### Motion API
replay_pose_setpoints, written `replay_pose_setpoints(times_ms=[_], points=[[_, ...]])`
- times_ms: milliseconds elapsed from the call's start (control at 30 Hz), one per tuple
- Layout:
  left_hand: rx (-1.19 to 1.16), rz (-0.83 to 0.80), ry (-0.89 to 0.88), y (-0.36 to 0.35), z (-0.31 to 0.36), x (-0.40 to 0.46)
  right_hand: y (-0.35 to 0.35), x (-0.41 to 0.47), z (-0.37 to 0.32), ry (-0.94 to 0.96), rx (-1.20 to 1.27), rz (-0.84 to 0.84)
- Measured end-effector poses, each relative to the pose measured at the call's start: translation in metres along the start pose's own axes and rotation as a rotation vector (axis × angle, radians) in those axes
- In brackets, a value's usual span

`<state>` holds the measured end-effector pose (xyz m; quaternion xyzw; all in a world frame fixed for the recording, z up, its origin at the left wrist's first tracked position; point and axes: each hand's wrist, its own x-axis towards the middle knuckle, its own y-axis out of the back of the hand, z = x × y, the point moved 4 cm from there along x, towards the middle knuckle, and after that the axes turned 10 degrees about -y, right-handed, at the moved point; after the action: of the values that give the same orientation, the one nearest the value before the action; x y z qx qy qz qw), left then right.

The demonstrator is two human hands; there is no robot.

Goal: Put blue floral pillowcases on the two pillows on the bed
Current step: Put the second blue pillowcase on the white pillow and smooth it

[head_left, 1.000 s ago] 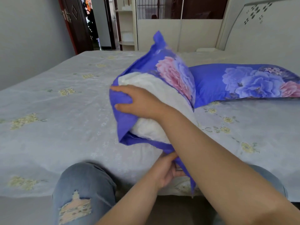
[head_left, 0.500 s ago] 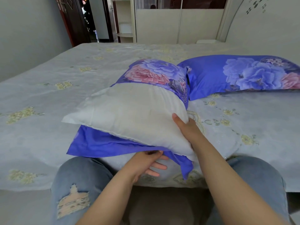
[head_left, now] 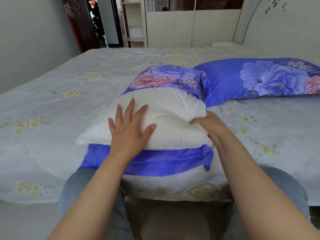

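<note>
Bedroom, pale flowered bed sheet (head_left: 52,104); open doorway at 11 o'clock. One cased pillow (head_left: 259,78) lies finished at 2 o'clock. At centre, your white pillow (head_left: 173,118) is only part-way into its blue floral pillowcase (head_left: 164,77), near half bare, loose flap under it. Your left hand (head_left: 129,129) presses flat, fingers spread; your right hand (head_left: 209,125) pinches the pillow's right corner. Left: draw the case fully over.

Grey walls (head_left: 31,32), a dark wooden door (head_left: 78,23) ajar, cream wardrobe (head_left: 190,28) and pale headboard (head_left: 284,26) in daylight.
</note>
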<state>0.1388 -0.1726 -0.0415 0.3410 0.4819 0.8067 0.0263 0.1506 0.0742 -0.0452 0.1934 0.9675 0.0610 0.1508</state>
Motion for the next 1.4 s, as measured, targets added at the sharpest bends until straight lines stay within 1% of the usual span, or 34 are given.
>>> replay_pose_setpoints(times_ms=[33,67,100,167,233,300,333,367,400,433,500,567,600,633,667,700,733,800,833,867,900,967,1033,1100,1167,1233,1300,1333,1400], points=[[-0.014,-0.179,0.096,-0.009,-0.008,0.004,0.006,-0.002,-0.018,0.112,-0.015,0.03],[-0.065,-0.287,0.15,-0.018,-0.014,0.006,0.013,-0.003,-0.032,0.207,-0.038,0.064],[-0.082,-0.323,0.127,-0.027,-0.014,0.006,0.02,-0.004,-0.042,0.273,-0.075,0.108],[-0.032,-0.355,0.052,-0.04,-0.008,0.006,0.037,-0.001,-0.044,0.31,-0.23,0.257],[0.057,-0.444,0.007,-0.049,0.004,0.007,0.05,0.003,-0.029,0.218,-0.55,0.409],[0.159,-0.505,-0.028,-0.058,0.018,0.009,0.052,0.01,-0.009,0.023,-0.93,0.458],[0.18,-0.504,-0.048,-0.059,0.024,0.013,0.051,0.011,-0.003,-0.044,-1.069,0.476],[0.192,-0.477,-0.074,-0.059,0.029,0.025,0.048,0.015,-0.003,-0.054,-1.145,0.512],[0.204,-0.458,-0.095,-0.058,0.03,0.035,0.042,0.016,-0.006,-0.009,-1.148,0.534],[0.212,-0.444,-0.116,-0.058,0.028,0.05,0.035,0.019,-0.015,0.077,-1.082,0.529],[0.199,-0.471,-0.136,-0.06,0.02,0.077,0.01,0.025,-0.035,0.252,-0.902,0.423],[0.101,-0.614,-0.119,-0.066,0.012,0.099,-0.023,0.04,-0.053,0.335,-0.906,0.329],[-0.018,-0.702,-0.077,-0.068,0.012,0.105,-0.038,0.047,-0.057,0.348,-0.96,0.308],[-0.128,-0.762,-0.034,-0.068,0.012,0.114,-0.049,0.056,-0.058,0.351,-1.015,0.294],[-0.168,-0.781,-0.02,-0.068,0.009,0.127,-0.058,0.069,-0.057,0.344,-1.05,0.287],[-0.123,-0.744,-0.043,-0.067,0.006,0.142,-0.063,0.081,-0.055,0.332,-1.063,0.295],[-0.021,-0.641,-0.086,-0.066,0.002,0.155,-0.064,0.091,-0.052,0.322,-1.06,0.319],[0.242,-0.314,-0.149,-0.071,-0.012,0.167,-0.061,0.109,-0.049,0.303,-1.047,0.407],[0.316,-0.189,-0.143,-0.078,-0.019,0.164,-0.06,0.116,-0.047,0.293,-1.057,0.444],[0.332,-0.101,-0.106,-0.088,-0.024,0.158,-0.059,0.123,-0.045,0.28,-1.076,0.465],[0.308,-0.024,-0.064,-0.095,-0.029,0.151,-0.058,0.127,-0.043,0.273,-1.097,0.484],[0.213,0.076,0.043,-0.105,-0.04,0.146,-0.057,0.137,-0.04,0.263,-1.111,0.531],[0.062,0.177,0.167,-0.099,-0.051,0.146,-0.048,0.141,-0.034,0.274,-1.032,0.622],[-0.045,0.32,0.238,-0.092,-0.062,0.14,-0.027,0.138,-0.021,0.269,-0.843,0.749],[-0.116,0.473,0.314,-0.087,-0.075,0.126,0.0,0.129,-0.001,0.209,-0.621,0.83],[-0.209,0.543,0.477,-0.089,-0.093,0.112,0.021,0.123,0.021,0.12,-0.443,0.84],[-0.326,0.561,0.62,-0.094,-0.108,0.099,0.031,0.115,0.037,0.081,-0.354,0.837],[-0.372,0.575,0.623,-0.094,-0.11,0.094,0.032,0.111,0.041,0.102,-0.326,0.851],[-0.379,0.613,0.491,-0.091,-0.1,0.091,0.027,0.102,0.04,0.24,-0.283,0.874]])
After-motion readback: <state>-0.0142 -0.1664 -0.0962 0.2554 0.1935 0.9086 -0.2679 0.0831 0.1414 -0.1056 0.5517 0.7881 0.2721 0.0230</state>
